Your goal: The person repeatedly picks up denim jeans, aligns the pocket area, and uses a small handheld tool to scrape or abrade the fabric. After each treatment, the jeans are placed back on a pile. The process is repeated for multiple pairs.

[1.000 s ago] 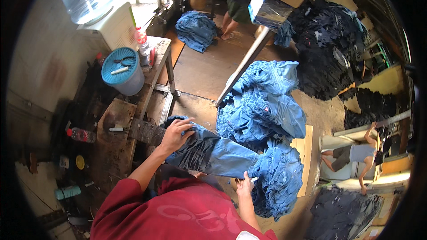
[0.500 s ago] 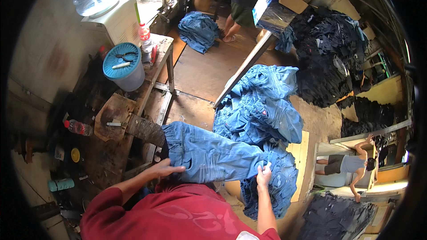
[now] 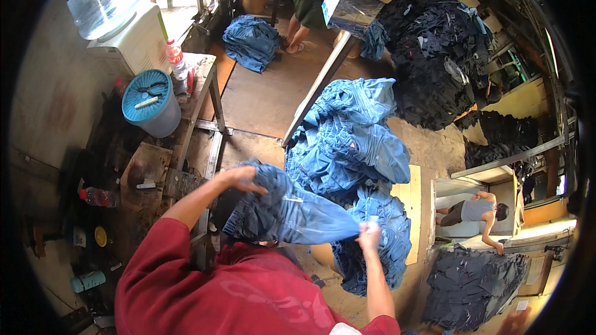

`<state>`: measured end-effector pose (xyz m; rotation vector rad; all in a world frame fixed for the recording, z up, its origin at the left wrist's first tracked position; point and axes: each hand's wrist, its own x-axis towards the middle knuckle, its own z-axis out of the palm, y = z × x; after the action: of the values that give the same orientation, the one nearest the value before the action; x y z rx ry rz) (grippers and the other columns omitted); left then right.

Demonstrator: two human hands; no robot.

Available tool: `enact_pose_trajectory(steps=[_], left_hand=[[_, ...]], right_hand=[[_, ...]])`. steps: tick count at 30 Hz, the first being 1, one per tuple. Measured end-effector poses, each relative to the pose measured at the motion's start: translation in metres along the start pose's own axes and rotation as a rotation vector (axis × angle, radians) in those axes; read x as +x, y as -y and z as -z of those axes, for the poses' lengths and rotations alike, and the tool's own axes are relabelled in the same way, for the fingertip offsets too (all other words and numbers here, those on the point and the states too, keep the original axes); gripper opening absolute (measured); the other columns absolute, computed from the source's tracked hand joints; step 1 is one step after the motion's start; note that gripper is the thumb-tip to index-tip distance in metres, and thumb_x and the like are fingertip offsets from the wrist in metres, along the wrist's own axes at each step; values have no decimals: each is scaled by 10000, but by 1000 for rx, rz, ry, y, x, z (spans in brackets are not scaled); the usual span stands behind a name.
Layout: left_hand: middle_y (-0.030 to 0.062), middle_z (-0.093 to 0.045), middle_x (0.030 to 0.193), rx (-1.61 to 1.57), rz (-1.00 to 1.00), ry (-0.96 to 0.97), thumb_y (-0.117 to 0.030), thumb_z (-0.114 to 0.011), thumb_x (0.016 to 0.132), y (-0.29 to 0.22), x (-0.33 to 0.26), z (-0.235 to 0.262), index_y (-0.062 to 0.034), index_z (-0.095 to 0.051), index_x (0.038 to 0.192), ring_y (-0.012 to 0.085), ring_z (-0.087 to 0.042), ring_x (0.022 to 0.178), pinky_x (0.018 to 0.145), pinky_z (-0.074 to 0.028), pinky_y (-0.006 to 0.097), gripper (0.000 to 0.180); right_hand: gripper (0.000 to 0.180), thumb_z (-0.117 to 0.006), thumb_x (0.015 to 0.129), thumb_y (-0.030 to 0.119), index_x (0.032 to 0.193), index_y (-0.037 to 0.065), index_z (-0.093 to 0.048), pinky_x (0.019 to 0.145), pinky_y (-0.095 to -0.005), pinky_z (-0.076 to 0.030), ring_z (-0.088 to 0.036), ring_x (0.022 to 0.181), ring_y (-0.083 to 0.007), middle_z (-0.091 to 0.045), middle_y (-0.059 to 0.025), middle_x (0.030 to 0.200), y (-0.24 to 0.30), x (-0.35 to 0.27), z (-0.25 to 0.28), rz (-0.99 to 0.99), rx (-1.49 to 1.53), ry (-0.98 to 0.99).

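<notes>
A pair of blue jeans (image 3: 292, 211) hangs stretched between my two hands in front of my chest. My left hand (image 3: 241, 178) grips its waist end, raised above the worn wooden workbench (image 3: 149, 167). My right hand (image 3: 370, 234) pinches the leg end, just over a heap of blue jeans (image 3: 379, 248) lying at my right. A larger stack of folded blue jeans (image 3: 354, 136) rests beyond it on a board. My red sleeves fill the lower edge.
A blue lidded bucket (image 3: 149, 102) and a red-capped bottle (image 3: 177, 59) stand at the left by a water dispenser (image 3: 124, 31). Dark jeans piles (image 3: 434, 49) lie at the far right and lower right (image 3: 472, 279). One person stands at the top (image 3: 310, 0); another bends at the right (image 3: 475, 211).
My left hand has lifted the jeans' waist end off the bench and my right hand has drawn the leg end up, so the jeans now hang bunched between them.
</notes>
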<state>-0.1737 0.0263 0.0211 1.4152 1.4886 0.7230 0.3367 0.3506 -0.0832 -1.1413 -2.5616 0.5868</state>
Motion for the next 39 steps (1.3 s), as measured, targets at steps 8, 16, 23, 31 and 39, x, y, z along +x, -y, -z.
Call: enact_pose_trajectory(steps=[8,16,23,31,39], left_hand=[[95,-671,1285,-907,440,209,-705,-576,1002,-64,69,-238,4,-623,1389,190,-640,1132,969,-543,369,809],[52,-636,1458,-1862,368,-299,-614,-501,1066,-113,231,-217,-141,-558,1469,275,-567,1332,1163,-343,545,624],[84,-657,1416,-1985,213,-599,-555,-449,1108,-49,161,-170,-103,-540,1466,303,-614,1309,1138,-445,568,583],[90,-589,1512,-1965,231,-592,-591,-397,1106,-37,111,-160,-128,-454,1550,304,-600,1342,1108,-505,533,643],[76,-658,1448,-1920,164,-719,-611,-408,1094,9,101,-120,-124,-599,1453,294,-627,1318,1153,-471,517,634]], right_hand=[[536,-664,1037,396,1177,-108,-549,762,-436,-503,-576,804,-354,-625,-190,931,15,-19,43,-618,344,-664],[750,-830,860,559,1142,-62,-518,827,-501,-532,-684,977,-458,-672,-261,995,200,-109,-34,-593,53,-228],[267,-691,976,255,1018,25,-561,768,-490,-550,-706,893,-356,-695,-153,871,203,-70,-39,-291,-436,-209],[124,-672,922,88,1004,36,-595,780,-467,-555,-698,811,-356,-695,-166,831,183,-53,-23,-7,-408,-107],[202,-685,871,98,1014,38,-555,631,-494,-565,-722,716,-374,-681,-162,736,291,-76,-14,300,103,67]])
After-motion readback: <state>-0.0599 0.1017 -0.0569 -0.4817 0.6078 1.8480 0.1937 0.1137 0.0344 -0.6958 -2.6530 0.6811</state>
